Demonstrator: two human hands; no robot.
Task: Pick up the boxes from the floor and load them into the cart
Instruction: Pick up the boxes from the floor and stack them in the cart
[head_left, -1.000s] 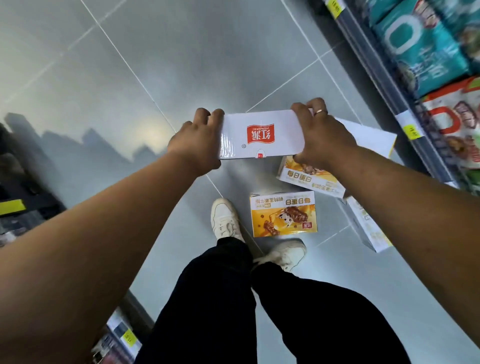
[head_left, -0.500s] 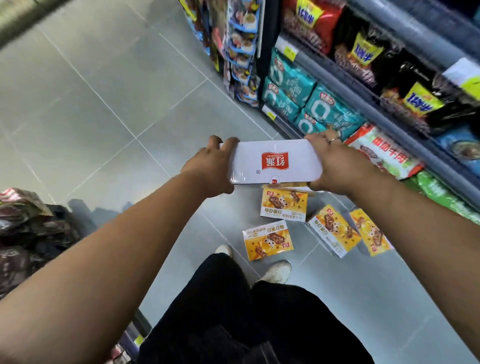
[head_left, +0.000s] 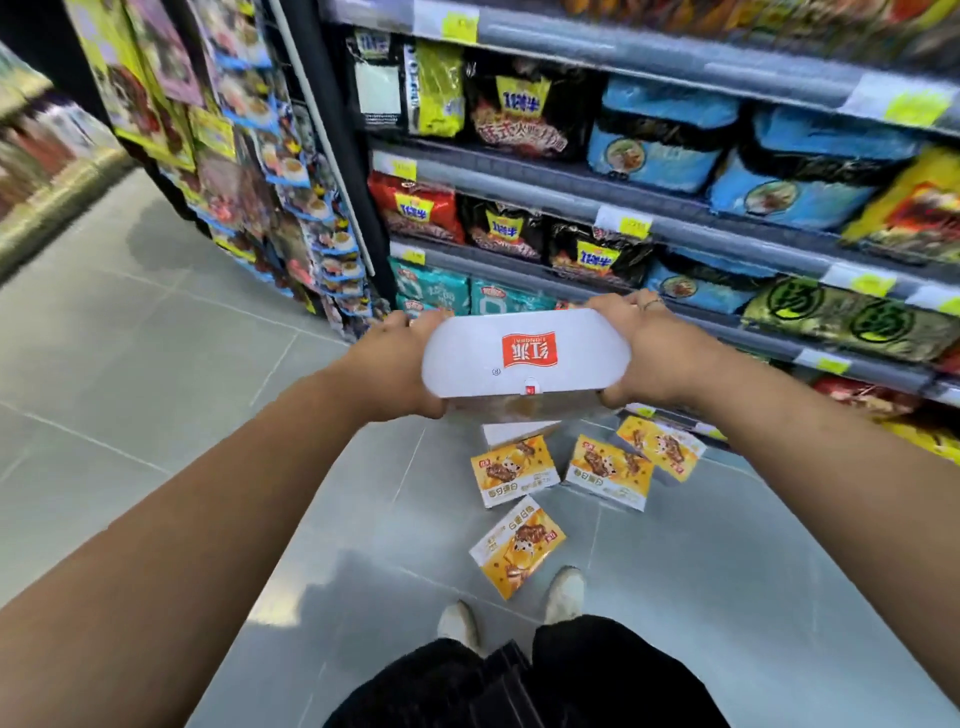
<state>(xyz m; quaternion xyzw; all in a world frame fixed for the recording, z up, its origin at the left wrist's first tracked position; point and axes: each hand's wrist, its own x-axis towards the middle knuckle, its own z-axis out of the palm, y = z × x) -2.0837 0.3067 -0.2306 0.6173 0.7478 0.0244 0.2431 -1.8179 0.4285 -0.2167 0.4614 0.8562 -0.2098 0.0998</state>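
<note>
White carton (head_left: 524, 358) with a red logo panel, held out at arm's length above the floor, broad face up toward the camera. Left hand (head_left: 395, 364) clamps its left end, fingers curled over the far edge. Right hand (head_left: 649, 353) clamps the right end the same way; a ring shows on one finger. Both hands closed tight on the carton, one at each short end.

Grey tiled floor (head_left: 156, 389) below. Four yellow boxes lie there, under and just beyond the held carton: one nearest the feet, tilted on a diagonal (head_left: 517, 545); two side by side further out (head_left: 514, 470) (head_left: 608, 472); a fourth (head_left: 660, 447) close to the base of the shelving. A white box face (head_left: 519, 431) shows just behind the middle pair, partly hidden by the carton.

Two pale shoes (head_left: 563, 592) stand just short of the nearest box; dark trousers (head_left: 597, 670) at the bottom edge.

Shelving (head_left: 623, 228) on the right carries snack bags in red, black, blue, green. No cart in view.
</note>
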